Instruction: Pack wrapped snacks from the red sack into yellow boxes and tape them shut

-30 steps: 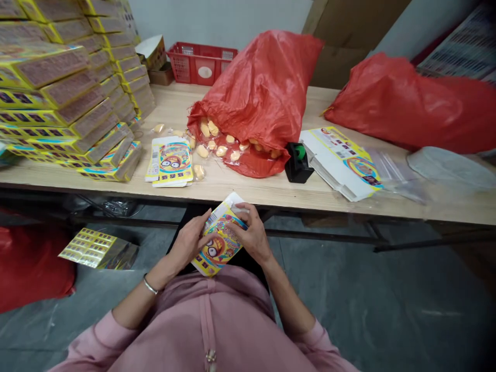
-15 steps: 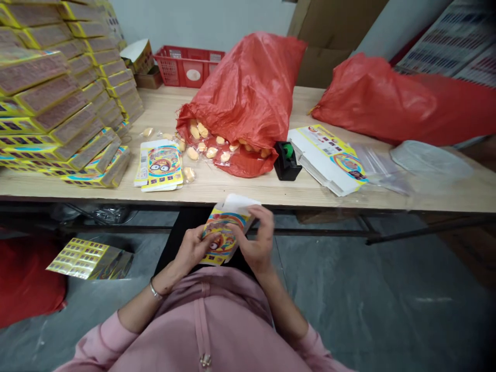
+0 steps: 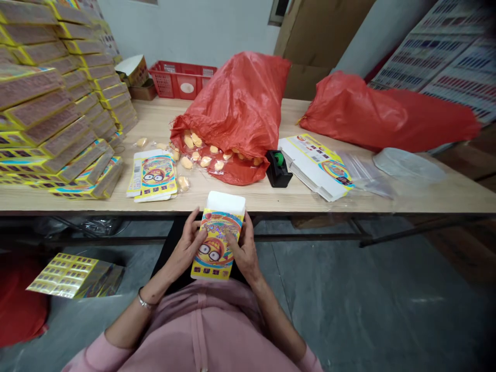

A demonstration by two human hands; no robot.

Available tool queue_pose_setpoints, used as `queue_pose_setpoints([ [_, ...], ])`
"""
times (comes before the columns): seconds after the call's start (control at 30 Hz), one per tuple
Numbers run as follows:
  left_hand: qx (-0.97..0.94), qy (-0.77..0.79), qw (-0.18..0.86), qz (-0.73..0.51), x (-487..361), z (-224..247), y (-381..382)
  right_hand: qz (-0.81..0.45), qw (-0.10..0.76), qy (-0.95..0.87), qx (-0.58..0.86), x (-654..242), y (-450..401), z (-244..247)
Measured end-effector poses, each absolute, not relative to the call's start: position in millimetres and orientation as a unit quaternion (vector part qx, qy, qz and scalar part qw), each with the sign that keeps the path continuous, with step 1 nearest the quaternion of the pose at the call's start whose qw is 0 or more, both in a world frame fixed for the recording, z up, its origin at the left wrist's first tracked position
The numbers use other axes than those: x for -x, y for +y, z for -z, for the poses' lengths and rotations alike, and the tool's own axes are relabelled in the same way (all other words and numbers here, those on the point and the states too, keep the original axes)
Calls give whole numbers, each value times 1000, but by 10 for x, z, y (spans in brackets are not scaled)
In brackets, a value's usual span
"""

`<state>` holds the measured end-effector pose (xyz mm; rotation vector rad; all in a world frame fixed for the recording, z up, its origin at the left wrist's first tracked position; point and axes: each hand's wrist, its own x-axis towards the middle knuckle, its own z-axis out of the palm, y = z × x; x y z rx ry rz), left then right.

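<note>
Both my hands hold a yellow printed cardboard carton [image 3: 215, 248] upright in front of my body, just below the table edge. It shows a cartoon face with glasses, and a white flap stands open at its top. My left hand [image 3: 186, 245] grips its left side, with the fingers against the front. My right hand [image 3: 241, 251] holds the right side, fingertips on the printed face. The carton's back and lower inside are hidden.
On the wooden table [image 3: 294, 199] lie a red woven sack [image 3: 232, 103] spilling wrapped yellow pieces [image 3: 186, 163], flat cartons [image 3: 155, 177], a tape dispenser [image 3: 277, 169] and clear bags [image 3: 360, 168]. Stacked yellow boxes [image 3: 50, 119] fill the left.
The carton has turned from a tilted pose to upright, with its white flap at the top. My hands have shifted to its two sides. The view has drifted, moving the table contents left.
</note>
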<state>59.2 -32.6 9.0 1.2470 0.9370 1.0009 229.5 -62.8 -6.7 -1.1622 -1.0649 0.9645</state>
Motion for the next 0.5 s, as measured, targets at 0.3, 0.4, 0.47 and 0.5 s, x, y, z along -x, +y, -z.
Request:
queue_pose_setpoints([
  [0.3,-567,340,636,-398,-458,2,-394,-402,561,-519,503,-2496,-757,79],
  [0.4,-578,348,625,-393,-439,20,-404,-382,548,-533,519,-2534,-807,108],
  [0.47,-579,346,633,-380,-414,32,-407,-364,533,-549,531,-2567,-828,111],
  [0.5,-577,342,643,-370,-397,38,-407,-357,524,-557,536,-2583,-834,105],
])
